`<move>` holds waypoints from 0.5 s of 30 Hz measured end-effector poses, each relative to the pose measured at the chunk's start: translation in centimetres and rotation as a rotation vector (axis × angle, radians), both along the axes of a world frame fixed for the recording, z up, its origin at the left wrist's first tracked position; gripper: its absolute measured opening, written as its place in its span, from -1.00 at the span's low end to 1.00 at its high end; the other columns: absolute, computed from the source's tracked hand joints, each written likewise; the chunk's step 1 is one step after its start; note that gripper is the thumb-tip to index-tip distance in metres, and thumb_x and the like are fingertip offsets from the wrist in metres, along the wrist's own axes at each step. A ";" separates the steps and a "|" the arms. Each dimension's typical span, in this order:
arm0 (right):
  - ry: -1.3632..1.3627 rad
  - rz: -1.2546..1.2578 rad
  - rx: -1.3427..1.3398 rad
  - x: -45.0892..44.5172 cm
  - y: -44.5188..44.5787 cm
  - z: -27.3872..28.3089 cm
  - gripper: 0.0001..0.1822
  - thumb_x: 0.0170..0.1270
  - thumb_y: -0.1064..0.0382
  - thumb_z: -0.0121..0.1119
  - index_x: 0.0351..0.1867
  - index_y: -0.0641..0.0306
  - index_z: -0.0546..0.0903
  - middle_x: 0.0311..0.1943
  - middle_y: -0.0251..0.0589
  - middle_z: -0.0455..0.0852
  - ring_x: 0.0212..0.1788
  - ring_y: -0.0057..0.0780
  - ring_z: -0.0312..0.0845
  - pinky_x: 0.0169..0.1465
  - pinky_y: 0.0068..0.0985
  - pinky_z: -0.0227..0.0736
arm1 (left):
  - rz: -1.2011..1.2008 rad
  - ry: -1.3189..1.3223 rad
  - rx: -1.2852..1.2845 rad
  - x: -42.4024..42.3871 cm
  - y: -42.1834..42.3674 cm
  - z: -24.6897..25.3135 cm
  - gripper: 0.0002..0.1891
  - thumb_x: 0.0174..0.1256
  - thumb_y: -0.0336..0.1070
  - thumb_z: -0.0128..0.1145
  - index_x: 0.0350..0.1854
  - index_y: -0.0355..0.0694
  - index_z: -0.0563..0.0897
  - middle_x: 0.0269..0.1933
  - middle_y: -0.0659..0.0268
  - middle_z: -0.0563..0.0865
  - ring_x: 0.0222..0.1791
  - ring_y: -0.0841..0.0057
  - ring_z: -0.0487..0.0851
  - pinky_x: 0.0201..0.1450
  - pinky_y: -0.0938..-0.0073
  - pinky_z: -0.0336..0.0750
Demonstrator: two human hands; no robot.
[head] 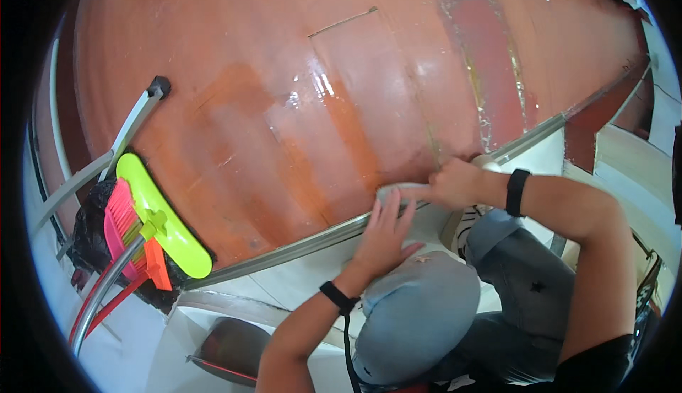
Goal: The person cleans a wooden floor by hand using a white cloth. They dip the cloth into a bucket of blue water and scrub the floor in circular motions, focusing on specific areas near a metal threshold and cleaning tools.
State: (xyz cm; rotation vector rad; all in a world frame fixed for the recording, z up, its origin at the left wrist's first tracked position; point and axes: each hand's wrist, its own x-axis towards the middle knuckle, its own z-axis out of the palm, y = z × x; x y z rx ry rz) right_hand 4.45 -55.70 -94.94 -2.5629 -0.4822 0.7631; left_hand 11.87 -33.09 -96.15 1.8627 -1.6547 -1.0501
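My right hand [459, 184] is curled around a flat grey-white hand tool [399, 189], its index finger stretched along the top. A pale rounded end [487, 163] shows behind this fist; I cannot tell what kind of tool it is. The tool's flat part lies on the reddish-orange floor covering [256, 142], close to a metal edge strip [314, 233]. Fingers apart, my left hand [381, 236] reaches its fingertips to the tool's near edge. Wet-looking, glossy patches and darker orange stains mark the covering. A thin slit [343, 22] runs across it farther off.
At left lean a lime-green broom head [165, 217], a pink brush [120, 228] and an orange scraper-like head [157, 265]. A metal leg [133, 121] stands beyond them. A dark red strip [487, 68] crosses the covering. White tiles [298, 270] lie below the edge, near my knees.
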 end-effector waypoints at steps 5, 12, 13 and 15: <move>0.154 -0.259 -0.116 6.2 -7.2 6.2 -0.23 0.25 0.17 0.03 0.48 -0.21 0.01 -0.28 -0.01 0.66 -0.35 -0.05 0.64 -0.24 -0.13 0.50 | 0.244 -0.176 -0.205 8.5 -9.2 2.5 -0.20 0.27 0.03 0.12 0.37 -0.46 0.16 0.41 -0.23 0.15 0.45 -0.01 0.10 0.45 -0.03 -0.05; 0.009 -0.708 -0.175 12.8 -12.8 2.6 -0.37 0.33 0.11 -0.04 0.43 -0.13 0.12 -0.28 0.02 0.70 -0.27 0.00 0.65 -0.26 -0.11 0.52 | 0.201 -0.376 0.115 16.0 -23.5 1.6 -0.16 0.24 0.01 0.11 0.41 -0.46 0.10 0.46 -0.07 0.13 0.50 0.18 0.04 0.49 0.09 -0.11; -0.007 -0.768 -0.173 13.4 -12.8 1.0 -0.39 0.34 0.11 -0.05 0.42 -0.12 0.13 -0.28 0.04 0.70 -0.29 0.01 0.65 -0.28 -0.11 0.52 | 0.197 -0.378 0.196 16.4 -24.4 1.4 -0.17 0.24 0.00 0.10 0.41 -0.46 0.10 0.46 -0.05 0.15 0.50 0.22 0.03 0.50 0.12 -0.14; -0.093 -0.861 -0.125 13.6 -12.9 -1.5 -0.40 0.34 0.10 -0.05 0.41 -0.11 0.15 -0.30 0.04 0.70 -0.33 0.01 0.65 -0.31 -0.12 0.52 | 0.174 -0.450 0.225 16.2 -25.4 1.3 -0.15 0.20 -0.01 0.11 0.42 -0.45 0.09 0.47 -0.04 0.11 0.51 0.23 0.02 0.50 0.10 -0.15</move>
